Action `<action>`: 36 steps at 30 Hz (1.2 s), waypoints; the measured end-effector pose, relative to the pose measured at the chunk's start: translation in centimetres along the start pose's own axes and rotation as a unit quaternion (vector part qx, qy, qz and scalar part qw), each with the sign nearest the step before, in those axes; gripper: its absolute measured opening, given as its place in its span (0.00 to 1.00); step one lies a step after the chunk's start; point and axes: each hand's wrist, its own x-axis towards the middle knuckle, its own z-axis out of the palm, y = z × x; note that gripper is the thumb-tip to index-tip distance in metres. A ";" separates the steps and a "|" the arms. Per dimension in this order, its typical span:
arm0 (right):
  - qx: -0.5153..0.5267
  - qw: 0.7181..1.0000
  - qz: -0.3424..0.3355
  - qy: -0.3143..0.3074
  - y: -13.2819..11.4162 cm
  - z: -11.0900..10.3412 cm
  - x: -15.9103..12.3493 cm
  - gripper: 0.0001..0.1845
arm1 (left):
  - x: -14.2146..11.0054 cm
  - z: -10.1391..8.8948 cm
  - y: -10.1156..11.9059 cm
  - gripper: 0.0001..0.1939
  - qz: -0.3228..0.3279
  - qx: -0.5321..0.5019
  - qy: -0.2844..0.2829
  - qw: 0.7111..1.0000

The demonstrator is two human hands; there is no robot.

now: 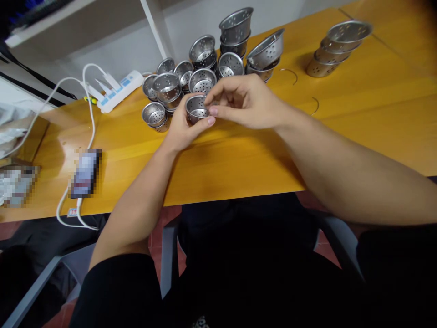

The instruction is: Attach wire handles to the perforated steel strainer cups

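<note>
My left hand (181, 126) is wrapped round a small perforated metal strainer basket (197, 104), its open mouth facing up. My right hand (248, 101) is at the basket's right rim with thumb and fingertips pinched together. Whatever lies between those fingertips is hidden or too small to make out. Just behind the hands are several similar strainer baskets (167, 86), some stacked in one another. Two thin curved wires lie on the table to the right, one farther back (292, 75) and another wire (317, 105) nearer.
A leaning stack of strainer baskets (327, 57) is at the far right of the wooden table (232, 168). On the left are a white power strip (119, 91), a phone (85, 173) and a white cable (91, 123) looping over the table's front edge.
</note>
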 end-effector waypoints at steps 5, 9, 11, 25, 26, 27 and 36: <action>0.046 0.998 0.030 -0.004 0.4 0.4 0.4 0.33 | -0.1 0.4 -0.1 0.55 -0.003 -0.003 -0.004 1.000; 0.053 0.998 0.046 0.000 1.0 0.6 0.5 0.32 | -0.1 0.7 -0.4 0.53 -0.002 0.012 -0.006 1.000; 0.051 0.997 0.052 0.004 1.2 0.6 0.6 0.32 | 0.0 0.7 -0.6 0.52 0.001 0.014 -0.008 1.000; 0.043 0.999 -0.014 0.007 2.9 0.4 0.6 0.34 | -0.1 0.6 -0.3 0.51 0.023 0.041 -0.002 0.999; 0.035 0.998 -0.037 0.029 3.3 0.4 0.7 0.33 | -0.1 0.5 -0.2 0.51 0.022 0.043 0.000 0.999; 0.018 0.996 -0.063 0.054 3.6 0.3 0.8 0.31 | -0.1 0.4 -0.1 0.51 0.020 0.046 0.003 0.999; -0.144 0.969 -0.167 0.114 3.2 -0.3 0.2 0.14 | 0.1 -0.1 -0.2 0.50 0.006 0.050 0.015 0.999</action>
